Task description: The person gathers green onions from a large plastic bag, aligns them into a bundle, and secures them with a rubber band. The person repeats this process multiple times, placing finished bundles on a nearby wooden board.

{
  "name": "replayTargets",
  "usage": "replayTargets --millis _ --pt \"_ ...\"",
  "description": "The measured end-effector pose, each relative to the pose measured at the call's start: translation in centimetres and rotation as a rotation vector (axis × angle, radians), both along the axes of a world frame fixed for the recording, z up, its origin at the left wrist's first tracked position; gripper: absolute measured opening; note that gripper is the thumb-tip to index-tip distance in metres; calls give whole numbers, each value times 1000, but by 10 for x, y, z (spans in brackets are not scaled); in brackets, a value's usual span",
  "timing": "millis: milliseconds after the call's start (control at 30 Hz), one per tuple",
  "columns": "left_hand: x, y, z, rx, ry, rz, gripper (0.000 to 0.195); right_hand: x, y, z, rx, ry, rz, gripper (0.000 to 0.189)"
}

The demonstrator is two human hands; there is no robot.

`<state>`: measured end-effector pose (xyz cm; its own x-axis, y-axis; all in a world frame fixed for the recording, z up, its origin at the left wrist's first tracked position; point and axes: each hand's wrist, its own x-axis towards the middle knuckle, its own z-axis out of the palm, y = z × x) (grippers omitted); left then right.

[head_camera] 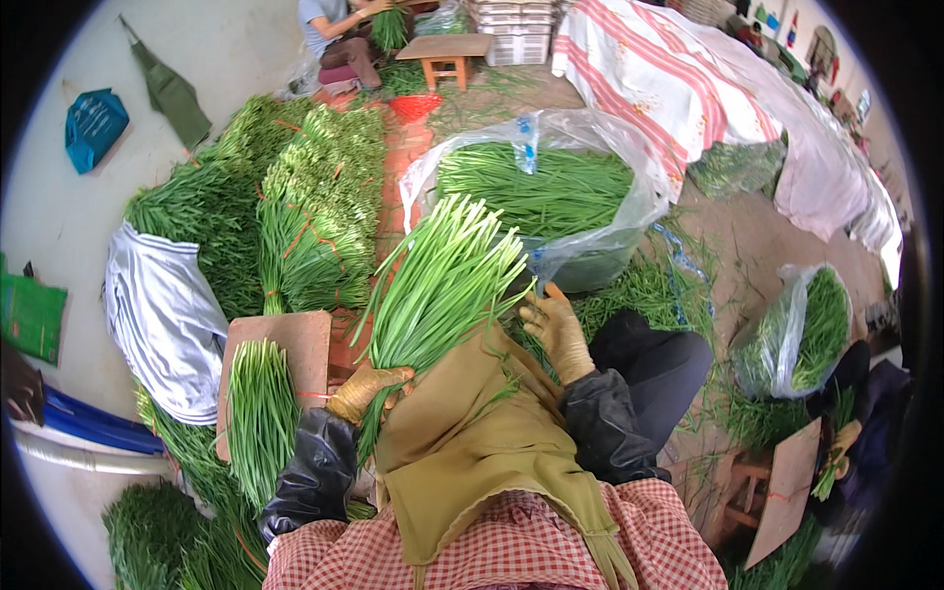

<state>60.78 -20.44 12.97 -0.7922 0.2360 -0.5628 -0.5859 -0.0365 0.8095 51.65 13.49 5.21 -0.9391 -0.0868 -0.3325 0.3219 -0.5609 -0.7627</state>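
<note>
My left hand (371, 392), in a tan glove, grips a loose sheaf of garlic chives (446, 287) near its leafy end. The pale cut ends fan out up and to the right over my apron-covered lap. My right hand (558, 335), gloved too, is raised beside the right edge of the sheaf with its fingers partly bent. One stray stem points at its fingertips; I see nothing held in it. On a small wooden board (313, 343) to my left lies another bundle of chives (259, 420), beside a red tie.
Ahead, a plastic-lined tub (627, 251) is full of chives. Tied bundles (324, 206) are piled at the left, partly under a grey cloth (158, 324). A bagged heap (818, 332) stands at the right. Co-workers sit by a wooden bench (446, 46) and a tilted board (785, 494).
</note>
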Motion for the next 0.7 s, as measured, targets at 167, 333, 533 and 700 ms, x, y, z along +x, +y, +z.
replayTargets --millis 167,333,533,700 --pt "-5 4 4 -34 14 -66 29 -18 -7 3 494 312 233 42" --pt "0 4 14 -55 29 -53 25 -47 38 -27 -126 68 -31 42" --pt "-2 17 13 -219 152 8 23 -7 -1 -43 -24 -137 271 100" --pt "9 50 49 -1169 849 -156 19 -22 -34 -20 -739 116 268 78"
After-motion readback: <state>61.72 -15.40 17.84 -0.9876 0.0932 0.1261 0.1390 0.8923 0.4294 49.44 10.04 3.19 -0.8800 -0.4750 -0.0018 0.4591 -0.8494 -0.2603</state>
